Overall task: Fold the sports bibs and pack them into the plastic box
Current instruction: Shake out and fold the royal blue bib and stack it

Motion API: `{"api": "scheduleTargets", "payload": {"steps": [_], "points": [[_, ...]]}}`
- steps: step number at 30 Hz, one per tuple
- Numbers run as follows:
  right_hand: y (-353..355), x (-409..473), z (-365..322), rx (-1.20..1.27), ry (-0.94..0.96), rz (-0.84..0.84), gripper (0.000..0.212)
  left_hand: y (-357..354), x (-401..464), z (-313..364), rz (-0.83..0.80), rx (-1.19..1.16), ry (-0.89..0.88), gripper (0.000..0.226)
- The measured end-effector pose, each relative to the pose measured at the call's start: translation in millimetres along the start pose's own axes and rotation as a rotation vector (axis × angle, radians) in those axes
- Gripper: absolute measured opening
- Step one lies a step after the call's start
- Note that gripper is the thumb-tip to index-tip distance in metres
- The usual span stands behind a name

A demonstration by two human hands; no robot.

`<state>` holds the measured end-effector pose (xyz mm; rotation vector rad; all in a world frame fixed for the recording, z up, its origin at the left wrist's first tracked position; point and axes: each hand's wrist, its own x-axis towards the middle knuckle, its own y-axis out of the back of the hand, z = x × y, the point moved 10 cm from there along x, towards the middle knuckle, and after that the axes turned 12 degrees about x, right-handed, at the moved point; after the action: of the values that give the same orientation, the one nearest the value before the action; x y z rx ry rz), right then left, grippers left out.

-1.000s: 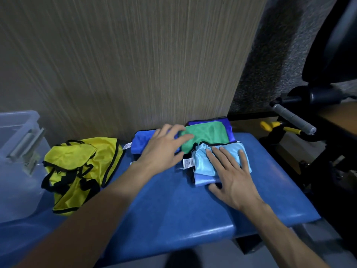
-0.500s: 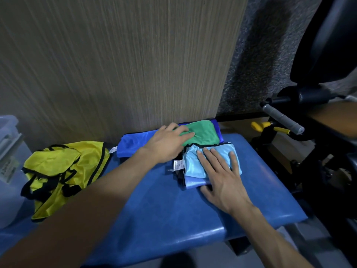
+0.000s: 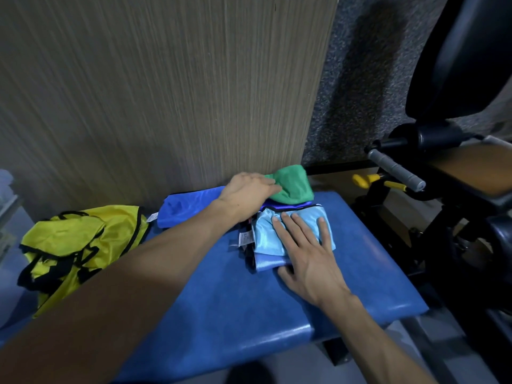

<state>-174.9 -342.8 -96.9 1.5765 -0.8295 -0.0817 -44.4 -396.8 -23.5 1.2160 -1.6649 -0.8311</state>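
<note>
A folded light blue bib (image 3: 266, 234) lies on the blue padded bench (image 3: 249, 300), and my right hand (image 3: 307, 256) presses flat on it with straight fingers. Behind it my left hand (image 3: 246, 192) grips a green bib (image 3: 293, 184), which is bunched and raised off a dark blue bib (image 3: 188, 206) by the wall. A crumpled yellow bib with black trim (image 3: 83, 245) sits at the bench's left end. Only a sliver of the clear plastic box (image 3: 5, 195) shows at the left edge.
A wood-grain wall panel (image 3: 166, 92) rises right behind the bench. Black gym equipment with a grey handle (image 3: 396, 170) and yellow knobs (image 3: 360, 180) stands to the right. The bench's front edge is near me.
My left hand has closed on the green bib and pulled it up into a bunch. My view has swung right, so the plastic box has slid almost out of sight.
</note>
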Motion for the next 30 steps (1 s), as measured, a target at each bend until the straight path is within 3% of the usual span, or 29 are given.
{"api": "scheduleTargets", "payload": {"steps": [3, 7, 9, 15, 20, 26, 30], "points": [[1, 0, 0, 0.013, 0.008, 0.010, 0.085, 15, -12, -13, 0.049, -0.078, 0.081, 0.053], [3, 0, 0, 0.007, 0.016, 0.011, 0.085, 55, -69, -37, 0.297, -0.112, 0.126, 0.050], [2, 2, -2, -0.001, 0.016, 0.001, 0.084, 51, -112, -42, 0.336, -0.074, 0.133, 0.052], [-2, 3, -7, -0.034, -0.021, -0.028, 0.084, 8, -202, -28, 0.170, 0.043, 0.066, 0.060], [0, 1, -12, -0.104, -0.063, -0.024, 0.090, -37, -231, -9, -0.087, 0.126, -0.046, 0.091], [6, -2, -20, -0.131, -0.144, 0.025, 0.095, -36, -228, -28, -0.204, 0.176, 0.135, 0.101], [-4, -1, -13, -0.085, -0.115, -0.047, 0.091, -44, -224, -12, -0.200, 0.080, 0.119, 0.093]]}}
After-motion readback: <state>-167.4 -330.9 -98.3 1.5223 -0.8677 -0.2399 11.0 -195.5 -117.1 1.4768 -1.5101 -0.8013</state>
